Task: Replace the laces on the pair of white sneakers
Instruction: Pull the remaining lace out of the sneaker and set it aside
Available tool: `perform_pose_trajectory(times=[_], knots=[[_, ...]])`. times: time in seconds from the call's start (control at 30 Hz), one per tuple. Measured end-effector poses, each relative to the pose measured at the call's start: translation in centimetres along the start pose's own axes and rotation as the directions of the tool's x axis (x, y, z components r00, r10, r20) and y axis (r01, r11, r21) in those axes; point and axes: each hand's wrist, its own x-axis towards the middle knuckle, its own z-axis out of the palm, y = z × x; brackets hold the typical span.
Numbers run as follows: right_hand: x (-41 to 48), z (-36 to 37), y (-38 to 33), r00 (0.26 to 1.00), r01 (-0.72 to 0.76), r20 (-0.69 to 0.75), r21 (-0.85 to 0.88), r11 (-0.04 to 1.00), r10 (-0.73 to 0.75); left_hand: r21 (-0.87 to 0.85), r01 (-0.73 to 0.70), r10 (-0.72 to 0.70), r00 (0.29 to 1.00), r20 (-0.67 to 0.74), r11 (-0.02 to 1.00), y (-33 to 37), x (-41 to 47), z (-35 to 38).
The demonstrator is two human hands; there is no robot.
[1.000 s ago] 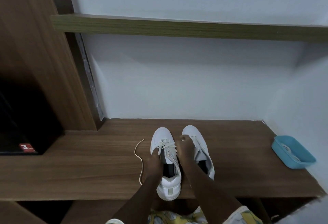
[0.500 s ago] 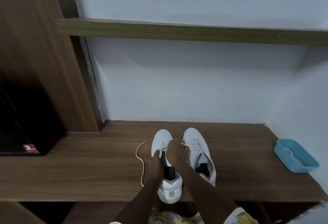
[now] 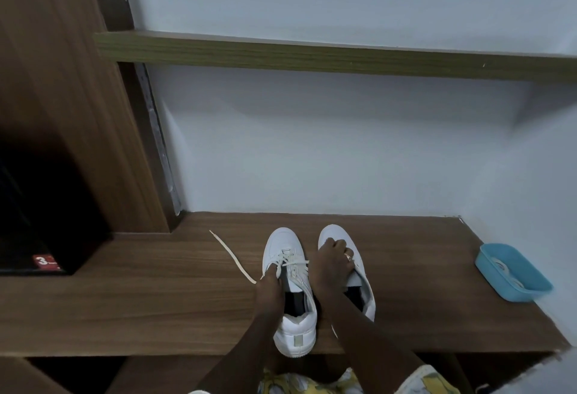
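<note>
Sneakers' long axes run near-far: left hand (image 3: 270,289) pinches lace (image 3: 232,257) at left sneaker (image 3: 281,241) eyelets, tail trailing far-left on tabletop (image 3: 125,300); right hand (image 3: 331,264) fingers curl on right sneaker (image 3: 334,232).

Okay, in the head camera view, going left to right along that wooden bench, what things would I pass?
Red label with a 3 → loose lace → left sneaker → right sneaker → blue tray. The hands overlap the sneakers, so they are left out.
</note>
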Motion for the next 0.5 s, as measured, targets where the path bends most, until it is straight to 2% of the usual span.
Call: perform_pose_trajectory(times=[0.07, 0.17, 0.3, 0.5], knots=[[-0.2, 0.4, -0.6, 0.981, 0.188, 0.063, -0.018, 0.982, -0.186, -0.002, -0.019, 0.019, 1.000, 0.008, 1.000, 0.2, -0.2, -0.2], [-0.8, 1.3, -1.3, 0.895, 0.410, 0.193, -0.002, 0.912, -0.402, -0.083, 0.003, -0.002, 1.000, 0.003, 0.997, 0.2, -0.3, -0.2], [-1.1, 1.5, -1.8, 0.889, 0.411, 0.261, -0.087, 0.907, -0.377, -0.139, 0.043, -0.040, 0.999, 0.025, 0.989, 0.3, -0.3, -0.2], [-1.1, 0.9, -0.5, 0.902, 0.382, 0.270, -0.131, 0.915, -0.337, -0.080, 0.022, -0.021, 1.000, 0.018, 0.997, 0.4, -0.4, -0.3]])
